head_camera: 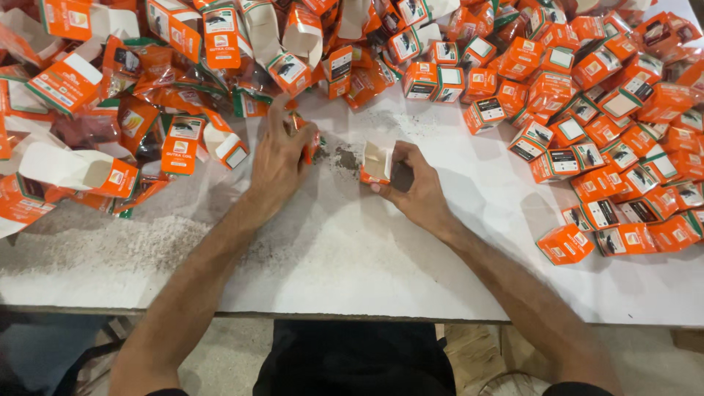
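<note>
My right hand grips a small orange carton with its white flaps open, near the middle of the white table. My left hand lies just left of it, fingers closed around a small orange packet that pokes out past the fingertips. A little dark powder lies on the table between the two hands.
A heap of empty, opened orange cartons and wrappers fills the left and far side. Several closed orange boxes crowd the right side. Grey dust is spread over the front left. The table's front edge runs just before my body.
</note>
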